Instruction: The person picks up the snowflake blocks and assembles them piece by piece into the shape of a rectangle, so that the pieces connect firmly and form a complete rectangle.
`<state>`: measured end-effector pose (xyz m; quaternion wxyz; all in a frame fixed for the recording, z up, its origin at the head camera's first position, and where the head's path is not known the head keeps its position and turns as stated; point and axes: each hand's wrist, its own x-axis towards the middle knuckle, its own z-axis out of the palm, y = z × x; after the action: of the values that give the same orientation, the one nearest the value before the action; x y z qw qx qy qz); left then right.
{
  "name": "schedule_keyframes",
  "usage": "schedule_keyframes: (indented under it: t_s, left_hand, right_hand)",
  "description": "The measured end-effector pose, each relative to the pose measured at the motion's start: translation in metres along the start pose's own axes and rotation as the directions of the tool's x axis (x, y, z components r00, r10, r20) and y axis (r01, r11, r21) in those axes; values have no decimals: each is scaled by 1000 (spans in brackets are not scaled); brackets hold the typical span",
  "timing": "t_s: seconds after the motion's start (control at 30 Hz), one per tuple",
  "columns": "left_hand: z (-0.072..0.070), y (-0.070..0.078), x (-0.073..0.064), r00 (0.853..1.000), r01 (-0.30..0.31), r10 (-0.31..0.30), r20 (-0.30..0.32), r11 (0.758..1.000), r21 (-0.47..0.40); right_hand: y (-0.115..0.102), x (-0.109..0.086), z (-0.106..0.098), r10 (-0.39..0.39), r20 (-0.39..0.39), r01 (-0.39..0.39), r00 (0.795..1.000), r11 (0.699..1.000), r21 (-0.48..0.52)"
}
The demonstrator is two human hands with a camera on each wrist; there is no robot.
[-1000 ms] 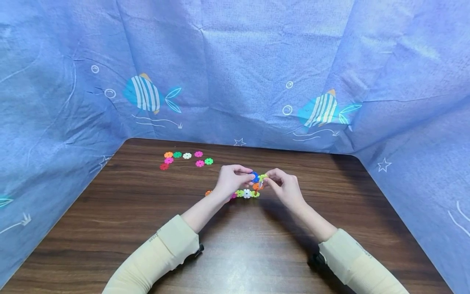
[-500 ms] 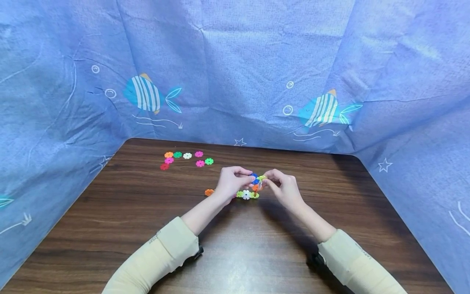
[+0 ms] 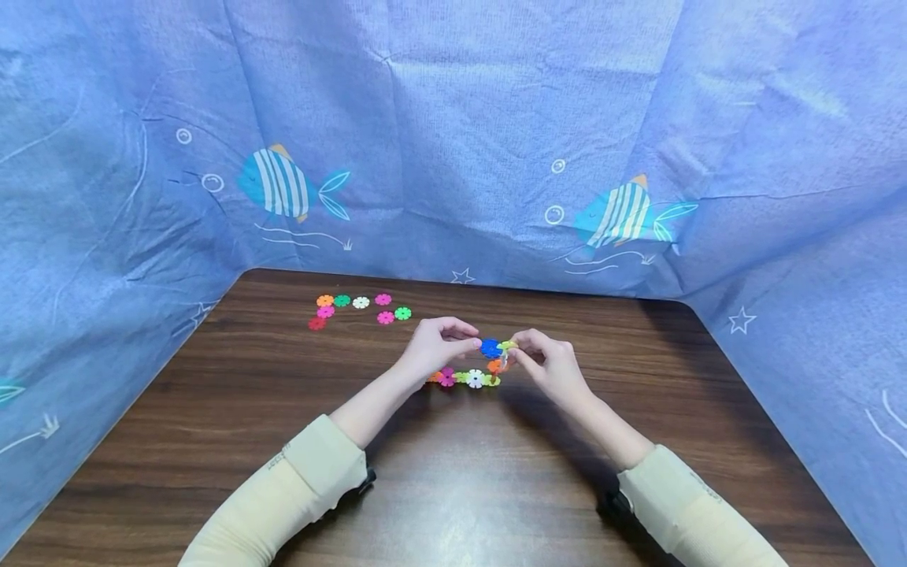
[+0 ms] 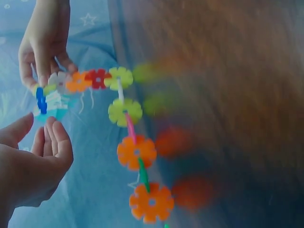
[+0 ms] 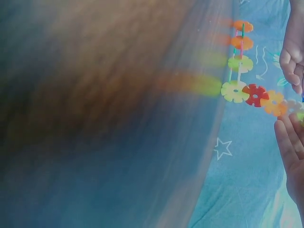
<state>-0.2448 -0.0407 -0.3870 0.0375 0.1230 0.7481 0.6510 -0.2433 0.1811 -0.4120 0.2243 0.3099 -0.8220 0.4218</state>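
Observation:
My right hand (image 3: 553,366) pinches a yellow-green snowflake building disc (image 3: 506,346) at the end of a linked chain. A blue snowflake disc (image 3: 490,348) is joined to it, on the side towards my left hand (image 3: 431,353). In the left wrist view, the left hand's thumb and fingers are spread apart, just short of the blue disc (image 4: 42,100). From the held end the chain runs through a white disc (image 4: 59,82), an orange disc (image 4: 77,82) and a red disc (image 4: 98,79), then bends at a yellow-green corner disc (image 4: 118,78) into a row with thin edge-on discs between.
Loose discs lie at the back left of the brown table (image 3: 453,480): an orange disc (image 3: 324,301), a red disc (image 3: 316,324), a bright green disc (image 3: 402,313) and several others. A blue fish-print cloth (image 3: 453,142) hangs behind the table and along both sides.
My left hand has let go of the blue disc and drawn back a little to the left, showing more of the disc and chain. The right hand has stayed nearly in place.

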Motion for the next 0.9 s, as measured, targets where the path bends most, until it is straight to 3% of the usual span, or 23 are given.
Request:
schedule_keyframes:
  t_s: [0.1, 0.23, 0.4, 0.6, 0.9]
  left_hand:
    - [-10, 3, 3, 999, -33, 32, 3, 995, 94]
    - [-27, 7, 6, 997, -82, 81, 13, 969, 234]
    - [-48, 11, 11, 991, -137, 130, 45, 944, 301]
    - [-77, 9, 18, 982, -188, 183, 54, 884, 428]
    - [-119, -10, 29, 982, -175, 183, 44, 804, 568]
  right_hand:
    - [0, 0, -2, 4, 9, -4, 1000, 1000, -5]
    - [1, 0, -4, 3, 21, -3, 1000, 1000, 0]
    - [2, 0, -8, 8, 22, -7, 1000, 1000, -13]
    - [4, 0, -12, 10, 32, -10, 999, 1000, -13]
    - [6, 0, -12, 36, 34, -36, 999, 999, 21]
